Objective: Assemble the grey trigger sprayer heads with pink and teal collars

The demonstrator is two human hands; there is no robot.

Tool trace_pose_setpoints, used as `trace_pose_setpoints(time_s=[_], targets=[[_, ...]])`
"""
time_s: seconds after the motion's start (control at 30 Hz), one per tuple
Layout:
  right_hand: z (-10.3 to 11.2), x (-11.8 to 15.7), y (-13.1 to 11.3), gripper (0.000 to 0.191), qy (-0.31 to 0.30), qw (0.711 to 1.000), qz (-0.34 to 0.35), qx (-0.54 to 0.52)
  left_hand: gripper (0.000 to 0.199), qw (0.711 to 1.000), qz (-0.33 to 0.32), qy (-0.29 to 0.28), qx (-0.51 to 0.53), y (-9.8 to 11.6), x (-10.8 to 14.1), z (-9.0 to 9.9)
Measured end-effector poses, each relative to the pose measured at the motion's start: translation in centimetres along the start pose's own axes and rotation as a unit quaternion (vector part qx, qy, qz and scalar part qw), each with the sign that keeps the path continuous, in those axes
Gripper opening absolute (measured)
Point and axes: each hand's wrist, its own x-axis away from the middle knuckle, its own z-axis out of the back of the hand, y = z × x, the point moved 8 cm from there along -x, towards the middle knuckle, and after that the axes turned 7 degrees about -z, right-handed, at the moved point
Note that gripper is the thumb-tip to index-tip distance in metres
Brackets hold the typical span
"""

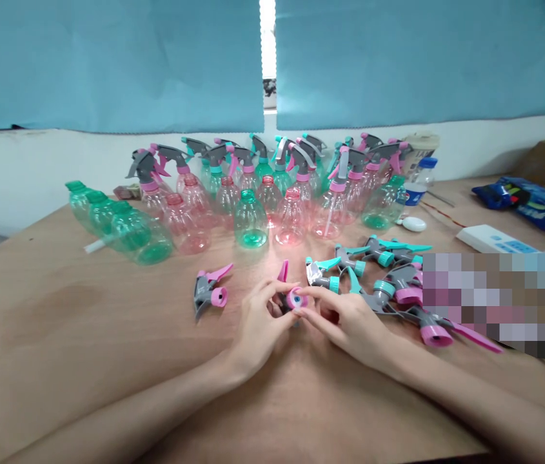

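Observation:
Between both hands, low over the table, is a grey trigger spray head (296, 298) with a pink collar and pink trigger. Its round collar opening faces me. My left hand (262, 316) closes around its body from the left, hiding much of the grey part. From the right, the thumb and fingertips of my right hand (349, 319) pinch the pink collar. A second pink-and-grey spray head (211, 293) lies on the table left of my hands. To the right lies a pile of spray heads, some with teal collars (382, 288), others with pink ones (436, 335).
Clear green bottles (251, 222) and pink bottles (291, 219) stand beyond my hands, several without heads. Behind them are rows of bottles with spray heads fitted. A blue-capped drink bottle (417, 183), a white oval object (413, 223) and a blue packet (538, 203) are at right.

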Motion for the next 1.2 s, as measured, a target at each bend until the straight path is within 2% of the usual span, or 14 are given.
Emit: trace_pose_setpoints(time_s=[0.17, 0.27, 0.4, 0.53, 0.63, 0.73, 0.93, 1.1, 1.2], targets=[[-1.3, 0.1, 0.4, 0.021, -0.066, 0.995, -0.024, -0.071, 0.027, 1.000, 0.011, -0.011, 0.025, -0.1, 0.0, -0.2], [-1.6, 0.1, 0.4, 0.016, -0.084, 0.993, -0.025, -0.077, 0.029, 0.999, 0.016, -0.020, 0.043, -0.2, 0.0, -0.5], [-0.7, 0.3, -0.1, 0.024, -0.024, 0.999, 0.017, 0.035, 0.029, 0.999, 0.022, -0.007, 0.040, -0.4, 0.0, -0.4], [0.4, 0.7, -1.2, 0.028, 0.061, 0.984, 0.068, 0.150, 0.031, 0.999, 0.013, -0.002, 0.038, -0.4, -0.2, -0.3], [0.6, 1.0, -2.1, 0.030, 0.093, 0.975, 0.097, 0.180, 0.033, 1.000, 0.004, -0.001, 0.027, -0.3, -0.2, -0.3], [0.5, 1.1, -2.3, 0.031, 0.097, 0.973, 0.100, 0.185, 0.034, 1.000, 0.001, -0.003, 0.008, -0.2, 0.0, -0.3], [0.3, 1.0, -1.5, 0.032, 0.066, 0.985, 0.075, 0.143, 0.037, 1.000, -0.002, -0.017, -0.002, -0.2, 0.1, -0.4], [-0.3, 0.7, -0.1, 0.028, 0.005, 0.999, 0.032, 0.042, 0.031, 1.000, 0.008, -0.013, 0.009, -0.4, 0.0, -0.4], [-0.4, 0.7, 0.2, 0.024, -0.006, 0.999, 0.031, -0.001, 0.031, 0.999, 0.013, -0.018, 0.032, -0.5, 0.0, -0.5]])
